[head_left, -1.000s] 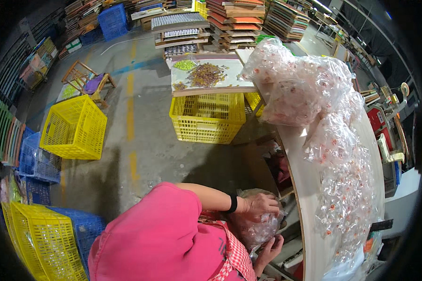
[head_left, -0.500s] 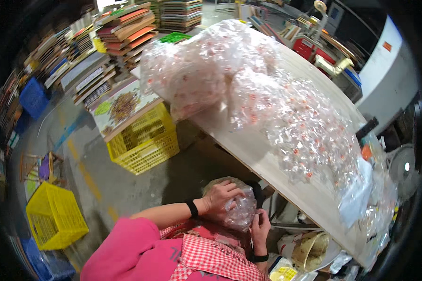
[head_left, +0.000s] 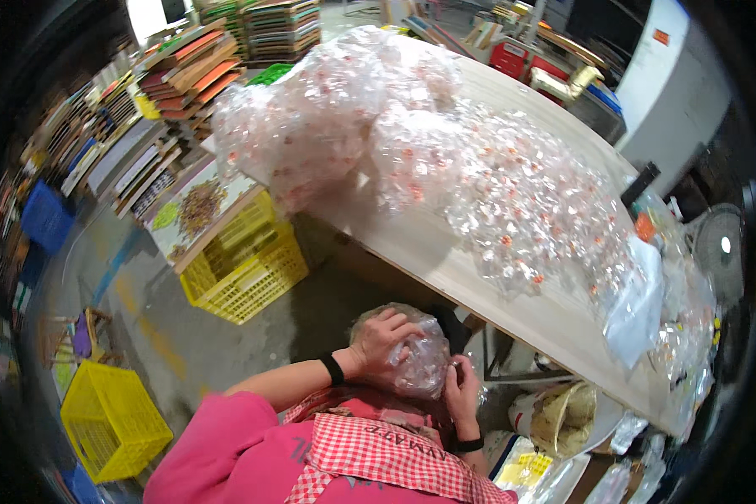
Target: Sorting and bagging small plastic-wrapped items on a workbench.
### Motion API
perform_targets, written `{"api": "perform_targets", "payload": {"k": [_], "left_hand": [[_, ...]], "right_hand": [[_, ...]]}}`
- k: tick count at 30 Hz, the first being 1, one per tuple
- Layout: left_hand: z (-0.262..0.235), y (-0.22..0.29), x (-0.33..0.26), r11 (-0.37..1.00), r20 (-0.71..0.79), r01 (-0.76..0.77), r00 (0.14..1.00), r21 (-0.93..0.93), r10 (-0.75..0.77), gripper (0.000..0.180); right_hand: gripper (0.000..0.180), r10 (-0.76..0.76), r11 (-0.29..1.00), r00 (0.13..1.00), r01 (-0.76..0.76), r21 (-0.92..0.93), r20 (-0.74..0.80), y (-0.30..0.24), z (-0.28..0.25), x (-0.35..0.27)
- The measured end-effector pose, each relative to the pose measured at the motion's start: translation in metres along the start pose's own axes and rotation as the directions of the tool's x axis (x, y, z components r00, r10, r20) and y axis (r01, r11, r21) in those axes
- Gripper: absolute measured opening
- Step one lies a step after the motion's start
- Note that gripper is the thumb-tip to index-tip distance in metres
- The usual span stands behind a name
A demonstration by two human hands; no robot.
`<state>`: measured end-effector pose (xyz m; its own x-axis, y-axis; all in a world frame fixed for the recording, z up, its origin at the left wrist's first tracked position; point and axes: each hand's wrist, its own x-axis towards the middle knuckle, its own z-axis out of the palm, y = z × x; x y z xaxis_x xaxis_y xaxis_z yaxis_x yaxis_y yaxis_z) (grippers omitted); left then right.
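Bag (head_left: 420, 366) of clear plastic is beside the table (head_left: 412, 248). Left hand (head_left: 384, 340) grips it; right hand (head_left: 459, 391) touches its side, grip unclear. Hard pulling could tear thin plastic.

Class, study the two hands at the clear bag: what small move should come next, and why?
I would probably bring the right hand more fully against the clear bag: the left hand lies across its upper left part, while the right is only at its right edge, so support looks uneven.
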<state>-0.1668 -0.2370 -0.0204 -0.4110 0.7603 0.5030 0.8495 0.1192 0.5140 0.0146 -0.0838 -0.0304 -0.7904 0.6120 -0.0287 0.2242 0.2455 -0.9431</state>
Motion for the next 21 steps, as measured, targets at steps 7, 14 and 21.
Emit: {"api": "perform_targets", "payload": {"k": [7,14,21], "left_hand": [[-0.004,0.016,0.008,1.000,0.047,-0.007,0.999,0.011,0.006,0.033],[-0.090,0.071,0.072,0.973,0.346,-0.098,0.923,-0.209,0.167,0.029],[-0.180,0.074,0.258,0.802,0.406,0.294,0.911,-0.520,-0.071,0.024]], "right_hand": [[0.016,-0.059,0.998,0.998,0.059,-0.039,-0.006,0.006,0.000,-0.004],[0.014,0.021,0.997,1.000,-0.019,0.076,-0.023,-0.004,-0.024,-0.010],[0.014,-0.158,0.986,0.940,0.166,0.000,-0.302,-0.047,-0.071,0.002]]}}
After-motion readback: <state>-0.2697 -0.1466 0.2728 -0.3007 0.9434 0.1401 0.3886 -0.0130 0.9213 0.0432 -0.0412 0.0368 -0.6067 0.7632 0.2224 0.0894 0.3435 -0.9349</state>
